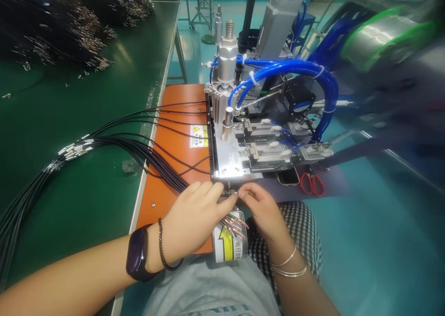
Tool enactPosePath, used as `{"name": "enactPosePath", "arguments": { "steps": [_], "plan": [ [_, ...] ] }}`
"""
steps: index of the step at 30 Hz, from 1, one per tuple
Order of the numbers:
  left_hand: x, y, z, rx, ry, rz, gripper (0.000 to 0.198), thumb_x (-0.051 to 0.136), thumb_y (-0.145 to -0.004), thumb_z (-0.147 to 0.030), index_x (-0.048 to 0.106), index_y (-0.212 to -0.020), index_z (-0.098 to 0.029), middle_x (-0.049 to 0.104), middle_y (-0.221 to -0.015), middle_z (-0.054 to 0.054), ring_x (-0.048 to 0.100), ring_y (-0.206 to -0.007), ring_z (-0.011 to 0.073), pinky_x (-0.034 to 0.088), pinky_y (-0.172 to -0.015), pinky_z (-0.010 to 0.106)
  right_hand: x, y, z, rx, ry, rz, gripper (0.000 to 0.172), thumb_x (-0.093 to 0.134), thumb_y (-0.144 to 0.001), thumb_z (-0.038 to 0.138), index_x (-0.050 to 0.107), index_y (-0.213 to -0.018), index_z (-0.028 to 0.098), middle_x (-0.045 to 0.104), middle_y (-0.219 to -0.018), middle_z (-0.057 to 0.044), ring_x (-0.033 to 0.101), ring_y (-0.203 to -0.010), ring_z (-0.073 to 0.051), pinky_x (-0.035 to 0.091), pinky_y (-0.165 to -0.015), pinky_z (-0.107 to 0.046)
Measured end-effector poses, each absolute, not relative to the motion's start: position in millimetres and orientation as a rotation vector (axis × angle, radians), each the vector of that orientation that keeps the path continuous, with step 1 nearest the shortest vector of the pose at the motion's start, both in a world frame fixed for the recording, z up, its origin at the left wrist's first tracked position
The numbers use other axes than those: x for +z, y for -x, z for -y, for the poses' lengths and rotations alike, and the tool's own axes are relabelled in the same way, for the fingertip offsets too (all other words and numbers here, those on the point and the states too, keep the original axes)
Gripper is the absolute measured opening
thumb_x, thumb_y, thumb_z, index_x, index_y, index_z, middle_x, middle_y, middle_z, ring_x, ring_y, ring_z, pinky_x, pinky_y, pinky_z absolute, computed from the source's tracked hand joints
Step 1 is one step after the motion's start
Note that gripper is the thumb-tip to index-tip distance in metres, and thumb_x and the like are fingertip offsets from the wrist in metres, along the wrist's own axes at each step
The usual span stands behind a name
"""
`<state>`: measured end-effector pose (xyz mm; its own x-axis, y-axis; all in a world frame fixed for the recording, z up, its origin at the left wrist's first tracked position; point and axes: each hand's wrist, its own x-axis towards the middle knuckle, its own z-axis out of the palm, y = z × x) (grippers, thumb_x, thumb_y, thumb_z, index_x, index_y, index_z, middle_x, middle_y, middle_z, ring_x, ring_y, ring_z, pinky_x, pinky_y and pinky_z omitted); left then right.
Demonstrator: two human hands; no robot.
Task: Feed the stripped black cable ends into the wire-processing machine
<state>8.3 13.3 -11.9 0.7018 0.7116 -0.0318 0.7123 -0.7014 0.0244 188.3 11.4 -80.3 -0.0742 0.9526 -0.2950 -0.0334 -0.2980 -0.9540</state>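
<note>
My left hand [194,209] lies at the front edge of a pneumatic wire-processing machine [222,154], its fingers over a bundle of black wires [163,154] that fans across an orange pad [155,211]. The wires disappear under that hand, and their far ends carry metal tips [74,150]. My right hand [260,209] meets the left fingertips at the machine's front edge. Whatever lies between its fingers is hidden. Just below both hands, copper-ended wires [234,224] stick out of a round container with a yellow arrow label [227,243].
Blue air tubes [288,66] loop over the machine. Red-handled scissors [312,184] and a phone [288,178] lie beyond my right hand. On the green workbench [69,103] at left, heaps of wire bundles [59,33] lie at the back. A blurred spool [382,38] stands at upper right.
</note>
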Motion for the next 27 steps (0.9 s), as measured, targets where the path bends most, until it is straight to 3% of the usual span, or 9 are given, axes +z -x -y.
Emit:
{"name": "enactPosePath", "arguments": {
  "steps": [5, 12, 18, 22, 27],
  "plan": [
    [-17, -1, -12, 0.118, -2.917, -1.164, 0.027, 0.040, -0.090, -0.017, 0.055, -0.112, -0.018, 0.053, -0.088, 0.006, 0.049, -0.078, 0.0208, 0.043, -0.068, 0.036, -71, -191, -12, 1.470, 1.348, 1.134, 0.019, 0.060, -0.080, 0.032, 0.067, -0.092, 0.020, 0.067, -0.091, -0.004, 0.059, -0.084, -0.018, 0.046, -0.071, -0.027],
    [-11, -5, -10, 0.058, -2.886, -1.233, 0.020, 0.041, -0.084, -0.008, 0.057, -0.095, -0.015, 0.053, -0.079, 0.004, 0.051, -0.069, 0.0210, 0.046, -0.061, 0.037, -66, -192, -13, 1.362, 1.469, 1.293, 0.015, 0.055, -0.082, 0.032, 0.059, -0.077, 0.018, 0.056, -0.072, 0.001, 0.049, -0.067, -0.013, 0.039, -0.058, -0.023],
    [-7, -7, -7, 0.008, -2.869, -1.305, 0.014, 0.044, -0.082, -0.007, 0.056, -0.081, -0.015, 0.054, -0.077, 0.005, 0.053, -0.070, 0.0228, 0.048, -0.059, 0.037, -67, -188, -14, 1.451, 1.523, 1.270, 0.013, 0.051, -0.079, 0.029, 0.054, -0.075, 0.017, 0.049, -0.066, 0.003, 0.043, -0.060, -0.011, 0.035, -0.054, -0.022],
    [-9, -1, 1, 0.030, -2.940, -1.304, 0.021, 0.049, -0.080, -0.006, 0.061, -0.096, -0.010, 0.060, -0.093, 0.010, 0.055, -0.081, 0.0242, 0.049, -0.065, 0.036, -70, -191, -9, 1.309, 1.546, 1.260, 0.016, 0.056, -0.081, 0.033, 0.054, -0.082, 0.017, 0.048, -0.066, 0.004, 0.044, -0.059, -0.012, 0.035, -0.054, -0.023],
    [-11, 3, 6, 0.058, -2.999, -1.307, 0.035, 0.049, -0.077, -0.004, 0.058, -0.111, -0.007, 0.060, -0.078, 0.006, 0.055, -0.070, 0.0221, 0.048, -0.062, 0.037, -52, -203, 5, 1.006, 1.350, 1.755, 0.016, 0.057, -0.086, 0.021, 0.058, -0.102, 0.023, 0.055, -0.080, 0.001, 0.052, -0.074, -0.014, 0.042, -0.068, -0.027]
  ]
}}
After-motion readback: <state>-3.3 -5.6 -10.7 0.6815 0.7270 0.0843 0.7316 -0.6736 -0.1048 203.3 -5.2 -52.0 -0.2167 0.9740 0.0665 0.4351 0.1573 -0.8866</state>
